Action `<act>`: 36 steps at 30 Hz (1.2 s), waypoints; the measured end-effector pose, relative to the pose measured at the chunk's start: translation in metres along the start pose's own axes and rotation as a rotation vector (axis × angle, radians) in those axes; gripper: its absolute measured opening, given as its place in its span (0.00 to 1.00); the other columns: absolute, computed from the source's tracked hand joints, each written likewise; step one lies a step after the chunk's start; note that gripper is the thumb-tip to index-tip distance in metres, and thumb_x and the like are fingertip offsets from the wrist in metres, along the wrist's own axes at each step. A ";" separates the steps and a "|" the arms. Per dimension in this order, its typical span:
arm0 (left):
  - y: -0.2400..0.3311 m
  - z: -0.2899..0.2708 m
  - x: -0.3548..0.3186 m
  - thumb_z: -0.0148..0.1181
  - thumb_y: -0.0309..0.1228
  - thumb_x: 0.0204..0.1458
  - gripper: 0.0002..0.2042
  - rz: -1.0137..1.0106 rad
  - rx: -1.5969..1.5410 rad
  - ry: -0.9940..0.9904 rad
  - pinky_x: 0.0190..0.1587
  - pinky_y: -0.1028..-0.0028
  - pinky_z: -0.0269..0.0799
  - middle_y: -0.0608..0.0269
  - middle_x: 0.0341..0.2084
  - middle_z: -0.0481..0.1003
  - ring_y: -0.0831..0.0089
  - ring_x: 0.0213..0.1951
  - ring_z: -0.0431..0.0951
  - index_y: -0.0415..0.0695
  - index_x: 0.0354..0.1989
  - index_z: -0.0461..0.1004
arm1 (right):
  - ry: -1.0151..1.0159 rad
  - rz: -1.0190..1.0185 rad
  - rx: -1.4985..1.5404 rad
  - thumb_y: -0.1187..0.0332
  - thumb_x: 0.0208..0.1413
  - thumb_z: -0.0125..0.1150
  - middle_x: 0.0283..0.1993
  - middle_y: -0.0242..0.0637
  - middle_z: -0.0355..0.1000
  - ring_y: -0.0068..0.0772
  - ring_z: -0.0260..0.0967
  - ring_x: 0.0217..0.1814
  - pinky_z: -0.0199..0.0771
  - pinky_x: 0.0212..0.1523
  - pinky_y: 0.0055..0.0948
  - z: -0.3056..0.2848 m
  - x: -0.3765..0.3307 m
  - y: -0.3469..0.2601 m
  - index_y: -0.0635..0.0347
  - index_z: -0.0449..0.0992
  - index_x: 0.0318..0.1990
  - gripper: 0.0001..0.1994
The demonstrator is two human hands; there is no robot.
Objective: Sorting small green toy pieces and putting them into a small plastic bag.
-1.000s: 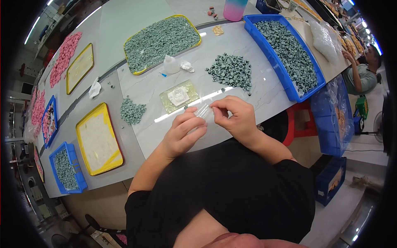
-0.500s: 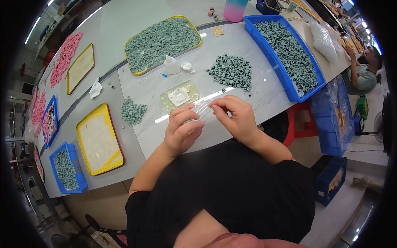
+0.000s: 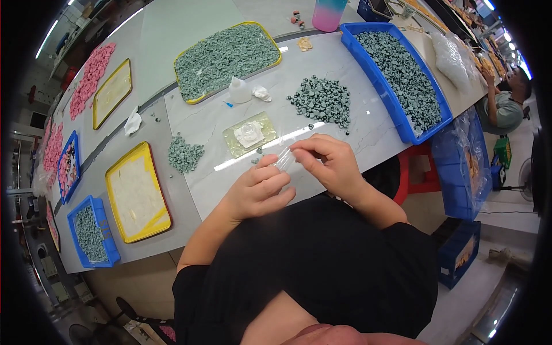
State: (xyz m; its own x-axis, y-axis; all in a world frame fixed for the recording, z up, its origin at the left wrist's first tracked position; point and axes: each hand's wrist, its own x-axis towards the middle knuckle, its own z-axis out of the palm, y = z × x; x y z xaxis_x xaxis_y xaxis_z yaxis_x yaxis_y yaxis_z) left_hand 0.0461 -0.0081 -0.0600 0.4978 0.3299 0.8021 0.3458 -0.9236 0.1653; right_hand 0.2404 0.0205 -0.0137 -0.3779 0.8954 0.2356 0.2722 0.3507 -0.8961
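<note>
My left hand [image 3: 260,188] is half curled over the near part of the marble-patterned table, its fingertips beside a clear, shiny, strip-like thing [image 3: 282,159]. Whatever lies inside its curl is hidden. Thumb and forefinger of my right hand [image 3: 329,163] are pinched together at the other end of that clear thing; what they grip is too small to make out. A few green pieces [image 3: 259,152] lie just past my left fingertips. Beyond them rests a yellowish-green pad [image 3: 234,141] with a white, clear-topped piece [image 3: 249,133] on it.
A pile of dark-green glossy pieces [image 3: 322,100] lies ahead right, beside a long blue tray [image 3: 426,137]. Ahead are a white squeeze bottle [image 3: 240,92] and a yellow-rimmed tray [image 3: 276,60] of green pieces. Leftward are a small green pile [image 3: 185,154] and a yellow tray [image 3: 138,198]. A person [image 3: 507,106] sits far right.
My left hand has drawn slightly nearer to me and turned, uncovering the few green pieces on the table. My right hand keeps its pinch and has hardly moved.
</note>
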 end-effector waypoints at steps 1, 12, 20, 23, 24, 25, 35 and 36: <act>0.001 0.000 0.000 0.59 0.16 0.36 0.13 -0.001 0.000 0.000 0.53 0.60 0.69 0.64 0.38 0.67 0.69 0.40 0.68 0.46 0.31 0.72 | -0.001 0.001 0.001 0.75 0.51 0.61 0.28 0.33 0.72 0.20 0.65 0.26 0.65 0.28 0.18 -0.001 0.001 -0.003 0.65 0.77 0.36 0.05; 0.003 0.002 0.002 0.61 0.17 0.37 0.11 0.087 0.033 -0.095 0.54 0.64 0.69 0.66 0.37 0.68 0.71 0.41 0.68 0.48 0.27 0.73 | -0.069 0.205 0.021 0.73 0.50 0.62 0.29 0.32 0.72 0.17 0.64 0.26 0.65 0.28 0.18 -0.006 0.003 -0.002 0.66 0.77 0.33 0.05; 0.001 0.006 -0.001 0.55 0.17 0.44 0.10 -0.272 -0.202 0.137 0.47 0.70 0.71 0.59 0.39 0.69 0.68 0.41 0.70 0.42 0.35 0.73 | -0.032 0.154 -0.083 0.73 0.54 0.58 0.30 0.33 0.71 0.19 0.67 0.29 0.66 0.30 0.18 -0.005 0.005 0.015 0.66 0.77 0.38 0.07; 0.003 0.009 0.002 0.48 0.21 0.54 0.07 -0.784 -0.528 0.423 0.39 0.75 0.71 0.57 0.42 0.69 0.69 0.38 0.72 0.38 0.38 0.72 | -0.028 0.160 -0.002 0.73 0.54 0.58 0.31 0.32 0.71 0.19 0.68 0.32 0.66 0.31 0.18 -0.004 0.005 0.016 0.65 0.77 0.40 0.08; 0.003 0.009 0.002 0.44 0.24 0.59 0.09 -1.056 -0.781 0.547 0.36 0.77 0.71 0.56 0.44 0.70 0.70 0.37 0.73 0.37 0.40 0.72 | -0.047 0.165 0.075 0.74 0.54 0.58 0.32 0.32 0.71 0.19 0.68 0.33 0.67 0.32 0.17 -0.004 0.005 0.015 0.65 0.77 0.41 0.09; 0.000 0.010 0.000 0.39 0.32 0.64 0.15 -1.194 -0.934 0.549 0.37 0.77 0.70 0.55 0.42 0.71 0.72 0.33 0.73 0.36 0.39 0.72 | -0.051 0.166 0.076 0.74 0.54 0.58 0.32 0.32 0.71 0.19 0.68 0.33 0.67 0.32 0.17 -0.003 0.005 0.011 0.65 0.77 0.41 0.09; -0.006 0.011 -0.010 0.34 0.42 0.65 0.22 -1.341 -1.465 0.533 0.40 0.73 0.70 0.56 0.32 0.73 0.72 0.31 0.73 0.36 0.34 0.70 | -0.142 -0.015 0.075 0.78 0.47 0.63 0.32 0.33 0.72 0.20 0.69 0.33 0.67 0.32 0.18 0.015 0.007 0.006 0.64 0.76 0.44 0.14; -0.006 0.011 -0.009 0.34 0.42 0.65 0.22 -1.351 -1.440 0.542 0.40 0.74 0.70 0.56 0.32 0.73 0.72 0.31 0.73 0.36 0.34 0.70 | -0.130 -0.043 0.080 0.78 0.46 0.64 0.32 0.32 0.72 0.20 0.68 0.32 0.68 0.31 0.19 0.018 0.008 0.006 0.64 0.76 0.44 0.14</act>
State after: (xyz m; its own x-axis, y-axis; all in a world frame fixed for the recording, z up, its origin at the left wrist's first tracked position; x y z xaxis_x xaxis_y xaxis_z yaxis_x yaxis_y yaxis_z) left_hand 0.0480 -0.0035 -0.0748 0.1856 0.9650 -0.1850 -0.6663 0.2620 0.6981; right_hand 0.2236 0.0245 -0.0237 -0.5003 0.8350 0.2289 0.1837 0.3607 -0.9144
